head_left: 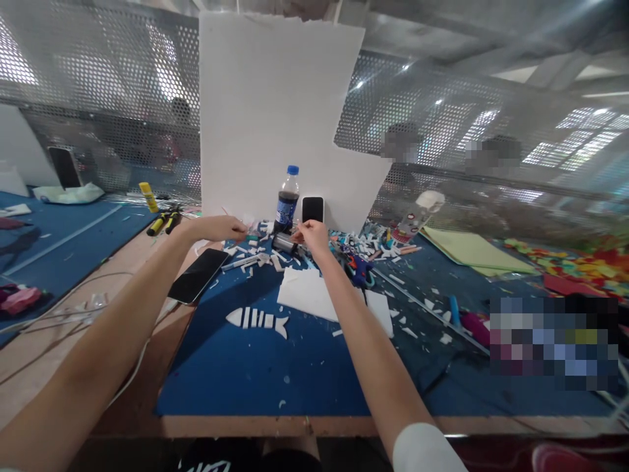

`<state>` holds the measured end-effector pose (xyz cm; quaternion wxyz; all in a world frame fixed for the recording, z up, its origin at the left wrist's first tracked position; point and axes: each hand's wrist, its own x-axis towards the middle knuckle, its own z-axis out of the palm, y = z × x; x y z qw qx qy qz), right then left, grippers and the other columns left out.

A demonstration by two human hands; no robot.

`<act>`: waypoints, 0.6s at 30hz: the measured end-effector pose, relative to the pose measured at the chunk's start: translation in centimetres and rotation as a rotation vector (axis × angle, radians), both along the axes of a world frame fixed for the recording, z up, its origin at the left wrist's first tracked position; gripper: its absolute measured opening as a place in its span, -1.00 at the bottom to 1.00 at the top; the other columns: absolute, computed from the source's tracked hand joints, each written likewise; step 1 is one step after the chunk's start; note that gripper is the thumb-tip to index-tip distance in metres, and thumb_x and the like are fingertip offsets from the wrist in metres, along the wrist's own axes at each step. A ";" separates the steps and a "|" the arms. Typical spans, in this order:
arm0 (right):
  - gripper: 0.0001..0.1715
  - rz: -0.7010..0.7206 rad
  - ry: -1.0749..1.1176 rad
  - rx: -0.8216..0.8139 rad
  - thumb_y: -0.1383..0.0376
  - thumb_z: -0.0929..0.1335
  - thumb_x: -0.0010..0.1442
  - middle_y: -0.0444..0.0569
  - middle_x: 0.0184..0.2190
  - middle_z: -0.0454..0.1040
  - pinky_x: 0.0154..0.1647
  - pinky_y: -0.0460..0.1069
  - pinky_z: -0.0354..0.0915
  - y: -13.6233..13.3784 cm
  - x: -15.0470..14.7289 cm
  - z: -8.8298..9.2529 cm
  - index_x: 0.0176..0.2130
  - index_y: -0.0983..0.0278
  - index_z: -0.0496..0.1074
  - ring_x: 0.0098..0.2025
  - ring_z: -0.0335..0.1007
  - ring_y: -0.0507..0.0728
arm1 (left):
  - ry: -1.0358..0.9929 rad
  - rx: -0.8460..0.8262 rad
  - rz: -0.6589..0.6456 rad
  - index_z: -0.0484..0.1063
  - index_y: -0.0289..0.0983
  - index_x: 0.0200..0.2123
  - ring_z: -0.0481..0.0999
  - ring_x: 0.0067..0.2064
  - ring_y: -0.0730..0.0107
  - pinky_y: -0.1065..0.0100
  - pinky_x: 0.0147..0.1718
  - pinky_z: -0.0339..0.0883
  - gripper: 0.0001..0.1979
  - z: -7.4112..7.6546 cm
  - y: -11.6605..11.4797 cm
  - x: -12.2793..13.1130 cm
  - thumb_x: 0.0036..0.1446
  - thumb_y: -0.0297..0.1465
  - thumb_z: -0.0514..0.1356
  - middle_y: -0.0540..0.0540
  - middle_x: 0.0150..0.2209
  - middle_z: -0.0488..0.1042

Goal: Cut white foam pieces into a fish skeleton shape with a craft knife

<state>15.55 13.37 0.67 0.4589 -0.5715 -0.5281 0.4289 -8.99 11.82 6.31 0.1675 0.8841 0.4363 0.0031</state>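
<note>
Both my arms reach far out over a blue cutting mat. My left hand is closed in a pinch on a small white scrap, just left of a cola bottle. My right hand is closed too, its fingers pinched beside a small dark cylinder at the bottle's foot; what it holds is too small to name. A white foam fish skeleton lies on the mat nearer me, with a white foam sheet under my right forearm.
A tall white foam board leans against perforated metal mesh behind the bottle. A black phone lies left of the mat, another device stands by the bottle. Foam scraps, pliers, a glue stick, a blue glue gun and coloured paper lie around.
</note>
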 end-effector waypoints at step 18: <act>-0.71 0.230 -0.200 0.114 0.20 0.29 0.28 0.01 -0.13 0.44 -0.20 0.07 0.40 0.0 0.1 0.2 -0.07 0.33 0.38 -0.20 0.43 0.09 | -0.148 0.383 0.379 0.31 -0.37 0.01 0.46 -0.09 0.29 0.19 -0.09 0.34 -0.58 -3.5 0.7 3.9 0.26 -0.18 0.00 -0.19 -0.06 0.41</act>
